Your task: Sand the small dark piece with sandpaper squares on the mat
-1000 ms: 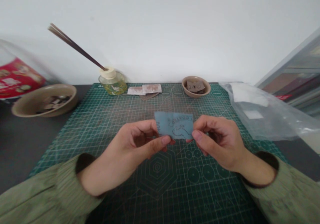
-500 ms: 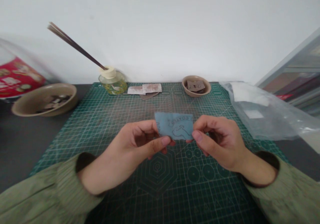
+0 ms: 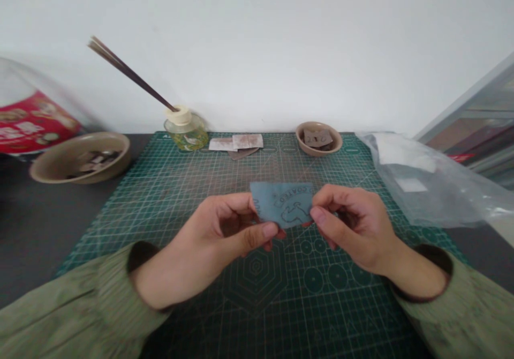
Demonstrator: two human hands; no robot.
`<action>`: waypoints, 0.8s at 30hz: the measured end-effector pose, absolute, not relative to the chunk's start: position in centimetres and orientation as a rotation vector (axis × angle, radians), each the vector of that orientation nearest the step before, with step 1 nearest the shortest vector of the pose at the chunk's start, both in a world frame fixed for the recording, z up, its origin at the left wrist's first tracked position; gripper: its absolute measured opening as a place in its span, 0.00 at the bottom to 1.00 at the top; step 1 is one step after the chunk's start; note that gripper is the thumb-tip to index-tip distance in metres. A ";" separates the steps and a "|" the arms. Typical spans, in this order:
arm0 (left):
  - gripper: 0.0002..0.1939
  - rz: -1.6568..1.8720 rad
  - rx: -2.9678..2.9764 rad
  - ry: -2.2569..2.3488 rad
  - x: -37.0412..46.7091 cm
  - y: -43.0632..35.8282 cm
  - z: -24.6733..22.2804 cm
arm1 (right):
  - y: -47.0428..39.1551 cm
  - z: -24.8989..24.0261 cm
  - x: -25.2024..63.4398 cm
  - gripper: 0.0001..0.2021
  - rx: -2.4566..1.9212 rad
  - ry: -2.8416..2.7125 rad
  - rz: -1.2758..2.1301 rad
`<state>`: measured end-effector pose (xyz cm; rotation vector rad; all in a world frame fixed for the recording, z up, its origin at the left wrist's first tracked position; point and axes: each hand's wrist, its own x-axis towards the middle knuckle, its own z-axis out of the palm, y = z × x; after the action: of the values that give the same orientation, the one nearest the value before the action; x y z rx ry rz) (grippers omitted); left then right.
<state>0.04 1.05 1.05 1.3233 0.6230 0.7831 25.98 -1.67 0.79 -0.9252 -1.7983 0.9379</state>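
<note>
A small blue-grey piece of sandpaper [image 3: 283,204] is held up in front of me, its printed back toward me with the letters "COAT" and a line drawing. My left hand [image 3: 233,222] pinches its left and lower edge between thumb and fingers. At the right edge, my right hand [image 3: 347,222] grips it between thumb and forefinger. Both hands are above the green cutting mat [image 3: 257,295]. The side of the sandpaper facing away is hidden.
A small bowl [image 3: 300,144] with brownish paper pieces stands at the back. Left of it are used paper pieces [image 3: 247,142] and a reed diffuser [image 3: 187,131]. A larger bowl [image 3: 48,172] with small dark pieces sits left. A clear plastic bag [image 3: 437,204] lies right.
The view has shifted slightly, so the background sits a little further right. The sandpaper bends or tilts a little more at its lower edge; both hands keep their hold.
</note>
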 end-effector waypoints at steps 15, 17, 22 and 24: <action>0.07 0.736 1.316 0.643 -0.2 1.0 0.9 | -1.8 0.8 26.1 0.12 -0.942 -1.794 0.952; 0.08 0.717 1.346 0.671 -0.2 0.9 0.7 | -1.8 0.9 26.1 0.12 -0.953 -1.798 0.944; 0.35 0.938 1.650 0.873 -0.4 0.8 -0.1 | -1.3 0.9 25.8 0.13 -1.091 -1.801 0.818; 0.45 1.055 1.888 0.967 -0.5 1.0 -0.3 | -1.1 0.8 25.6 0.12 -1.152 -1.858 0.742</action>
<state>-0.50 0.97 -0.29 1.8880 0.9674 1.0549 25.64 -1.09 0.81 -1.1524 -1.8579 0.7423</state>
